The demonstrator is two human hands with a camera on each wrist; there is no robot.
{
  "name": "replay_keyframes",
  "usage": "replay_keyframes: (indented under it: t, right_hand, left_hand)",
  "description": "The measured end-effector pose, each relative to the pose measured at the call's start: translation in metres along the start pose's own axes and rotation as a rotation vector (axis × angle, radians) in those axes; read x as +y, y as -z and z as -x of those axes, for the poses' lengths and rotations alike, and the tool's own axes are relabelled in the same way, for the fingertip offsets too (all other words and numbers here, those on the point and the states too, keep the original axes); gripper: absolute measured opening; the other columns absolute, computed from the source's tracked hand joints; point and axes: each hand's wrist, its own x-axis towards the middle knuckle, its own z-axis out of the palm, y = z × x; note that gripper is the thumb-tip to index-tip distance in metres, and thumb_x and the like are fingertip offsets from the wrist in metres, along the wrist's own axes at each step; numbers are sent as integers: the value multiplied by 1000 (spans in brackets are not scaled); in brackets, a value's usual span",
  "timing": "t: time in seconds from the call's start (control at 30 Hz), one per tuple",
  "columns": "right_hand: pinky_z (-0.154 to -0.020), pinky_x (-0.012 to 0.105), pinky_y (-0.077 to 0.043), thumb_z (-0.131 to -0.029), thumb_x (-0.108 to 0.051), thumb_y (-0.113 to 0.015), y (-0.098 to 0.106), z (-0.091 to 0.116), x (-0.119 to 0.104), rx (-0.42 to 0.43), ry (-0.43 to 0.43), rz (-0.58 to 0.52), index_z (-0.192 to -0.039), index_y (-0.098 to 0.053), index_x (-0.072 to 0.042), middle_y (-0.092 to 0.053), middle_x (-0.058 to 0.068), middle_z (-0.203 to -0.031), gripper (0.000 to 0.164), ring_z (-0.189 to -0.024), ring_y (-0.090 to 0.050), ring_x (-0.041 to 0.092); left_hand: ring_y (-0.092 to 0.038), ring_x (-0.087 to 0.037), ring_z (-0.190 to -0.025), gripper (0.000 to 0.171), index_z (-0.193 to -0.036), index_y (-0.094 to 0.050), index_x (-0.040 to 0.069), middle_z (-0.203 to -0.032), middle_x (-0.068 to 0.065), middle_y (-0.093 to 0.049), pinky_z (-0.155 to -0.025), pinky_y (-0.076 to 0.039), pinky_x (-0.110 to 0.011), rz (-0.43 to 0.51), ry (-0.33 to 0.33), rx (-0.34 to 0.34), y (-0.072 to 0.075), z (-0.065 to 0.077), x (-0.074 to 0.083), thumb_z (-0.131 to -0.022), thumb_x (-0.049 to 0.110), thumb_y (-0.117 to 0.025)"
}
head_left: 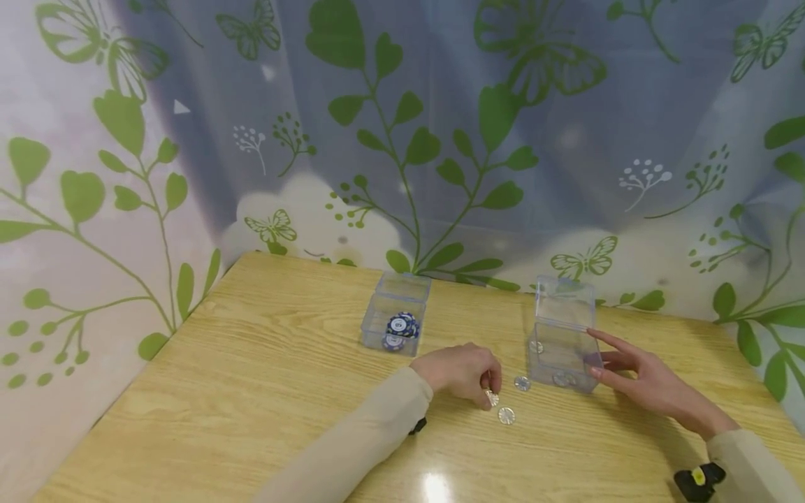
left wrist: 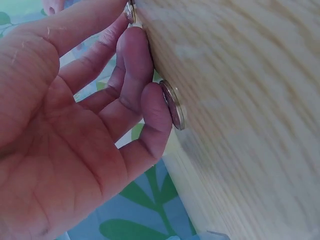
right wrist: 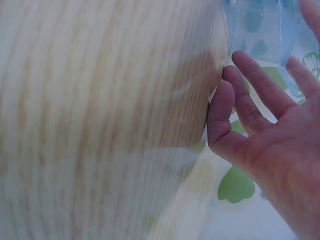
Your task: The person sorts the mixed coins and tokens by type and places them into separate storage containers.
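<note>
My left hand point(head_left: 462, 374) pinches a shiny silver coin point(head_left: 492, 398) just above the table. Its edge point(left wrist: 131, 12) also shows between thumb and fingers in the left wrist view. Two more coins lie on the wood nearby, one closer point(head_left: 506, 416) and one farther point(head_left: 522, 383). In the left wrist view, a coin point(left wrist: 173, 105) sits by the little fingertip. My right hand point(head_left: 648, 384) touches the right side of a clear hinged box point(head_left: 566, 349) with fairly straight fingers. That box's lid stands up, and two coins show within it.
A second clear box point(head_left: 374, 321) stands to the left, its lid tipped back, with several blue-and-white poker chips point(head_left: 402, 325) inside. Behind the wooden table point(head_left: 251, 363) hangs a leaf-patterned curtain point(head_left: 440, 140).
</note>
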Motion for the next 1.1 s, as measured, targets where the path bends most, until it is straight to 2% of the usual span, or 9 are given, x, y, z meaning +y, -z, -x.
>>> replay_keyframes:
  t: [0.2, 0.3, 0.63, 0.87, 1.1]
  right_hand:
    - [-80, 44, -53, -93, -47, -54, 1, 0, 0, 11, 5, -34, -152, -17, -31, -51, 23, -136, 71, -120, -52, 40]
    - [-81, 44, -54, -92, -47, -55, 2, -1, 1, 13, 3, -40, -151, -19, -30, -52, 23, -134, 72, -120, -52, 40]
    - [-79, 44, -54, -92, -48, -56, 1, -2, 4, -2, -23, -63, -152, -17, -29, -50, 26, -136, 74, -121, -51, 42]
    - [-78, 45, -54, -93, -46, -55, -1, -1, 3, 7, -21, -61, -152, -16, -28, -48, 29, -136, 74, -121, -50, 44]
    - [-73, 34, -52, -93, -47, -54, 0, -1, 6, -4, -24, -75, -152, -14, -31, -46, 26, -139, 73, -122, -49, 42]
  left_hand:
    - [-51, 0, -71, 19, -84, -66, 22, -76, 14, -57, -64, -42, -13, -14, 67, -16, 2, -1, 2, -74, 28, -81]
    - [-51, 1, -70, 19, -83, -66, 22, -76, 15, -57, -64, -42, -13, -25, 79, -19, 3, -2, 1, -74, 29, -81]
    - [-50, 1, -71, 20, -81, -65, 24, -77, 14, -57, -65, -41, -12, 18, 52, -8, -1, -5, -6, -72, 30, -82]
    - [-51, 0, -71, 22, -82, -64, 22, -78, 12, -58, -65, -42, -12, 49, 52, -1, -2, -5, -6, -71, 27, -83]
    - [-52, 0, -70, 20, -81, -63, 22, -77, 12, -58, -63, -43, -12, 78, 42, -1, -1, -6, -9, -74, 27, -81]
